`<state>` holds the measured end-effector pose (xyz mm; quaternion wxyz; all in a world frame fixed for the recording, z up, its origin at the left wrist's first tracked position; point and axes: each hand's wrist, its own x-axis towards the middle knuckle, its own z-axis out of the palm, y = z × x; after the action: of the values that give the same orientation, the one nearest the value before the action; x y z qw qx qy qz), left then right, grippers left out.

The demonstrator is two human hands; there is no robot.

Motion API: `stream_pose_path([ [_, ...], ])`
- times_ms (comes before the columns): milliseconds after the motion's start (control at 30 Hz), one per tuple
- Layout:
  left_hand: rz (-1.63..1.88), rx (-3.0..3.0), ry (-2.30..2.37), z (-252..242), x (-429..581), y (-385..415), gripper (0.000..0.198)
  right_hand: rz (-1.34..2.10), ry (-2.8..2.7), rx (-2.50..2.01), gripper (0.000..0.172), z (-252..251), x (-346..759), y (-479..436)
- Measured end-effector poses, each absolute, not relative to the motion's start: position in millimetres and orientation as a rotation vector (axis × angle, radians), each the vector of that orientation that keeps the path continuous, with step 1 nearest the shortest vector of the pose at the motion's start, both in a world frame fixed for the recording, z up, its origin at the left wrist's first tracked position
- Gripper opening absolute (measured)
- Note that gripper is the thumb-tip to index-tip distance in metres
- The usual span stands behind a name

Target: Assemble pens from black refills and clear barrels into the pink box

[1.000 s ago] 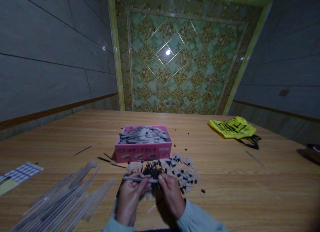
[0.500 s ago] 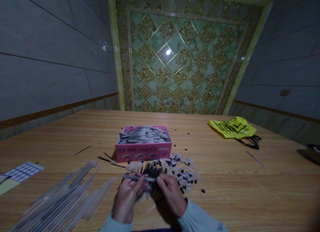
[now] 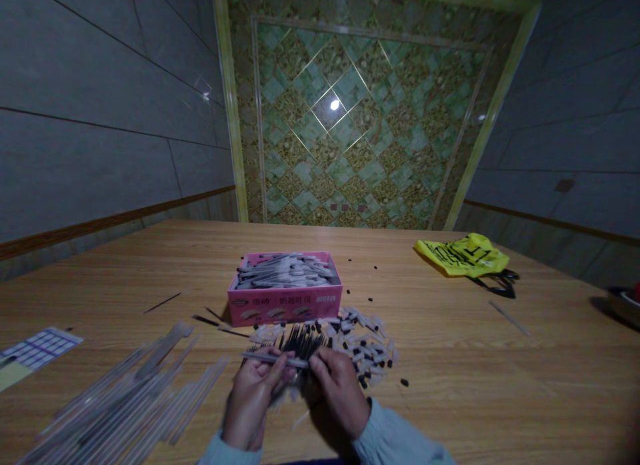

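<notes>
With your left hand you pinched a slim grey pen, and with your right hand you pinched its right end. The pen was above the wooden table, on your side of the pink box.

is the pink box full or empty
Full, or nearly so: pen-like sticks are heaped to about the rim of the open pink box.

Grey tube, pink box, yel bag w/ blk lettering, grn-gold diamond-patt wall
</notes>
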<state>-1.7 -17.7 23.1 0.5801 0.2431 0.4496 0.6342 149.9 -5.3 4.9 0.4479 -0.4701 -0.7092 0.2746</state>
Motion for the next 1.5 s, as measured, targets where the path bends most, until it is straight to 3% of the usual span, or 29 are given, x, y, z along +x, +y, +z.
stream_pose_path([
  [100, 1.477, 0.569, 1.041, 22.7, -2.1, -18.0, 0.034, 0.785, -1.737, -1.164, 0.044, 5.4, 150.6, -5.0],
  [267, 1.497, 0.574, 1.037, 20.1, -5.7, -17.9, 0.032, 0.722, -1.742, -1.067, 0.027, 4.3, 152.5, -4.6],
  [500, 1.462, 0.616, 1.043, 16.9, -5.6, -16.7, 0.032, 1.015, -1.647, -1.012, 0.039, 0.2, 148.9, -4.2],
  [667, 1.478, 0.591, 1.093, 19.5, -6.1, -16.7, 0.031, 0.848, -1.733, -1.087, 0.031, 7.5, 151.1, -3.4],
  [767, 1.506, 0.560, 1.067, 19.7, -10.0, -17.3, 0.035, 0.577, -1.790, -1.263, 0.028, 13.3, 165.7, 4.4],
  [867, 1.520, 0.505, 1.036, 17.4, -13.8, -16.9, 0.043, 0.229, -1.836, -1.507, 0.010, 17.5, 188.1, 15.4],
  [967, 1.525, 0.478, 1.027, 14.7, -14.8, -16.3, 0.048, 0.054, -1.911, -1.689, 0.016, 17.1, 204.6, 23.2],
  [1300, 1.410, 0.644, 1.113, 16.8, -12.5, -17.2, 0.042, -0.086, -2.037, -1.866, 0.008, 18.7, 194.9, 19.8],
  [1500, 1.396, 0.651, 1.178, 21.0, -11.7, -19.3, 0.043, -0.112, -2.019, -1.933, 0.016, 21.0, 192.0, 13.5],
])
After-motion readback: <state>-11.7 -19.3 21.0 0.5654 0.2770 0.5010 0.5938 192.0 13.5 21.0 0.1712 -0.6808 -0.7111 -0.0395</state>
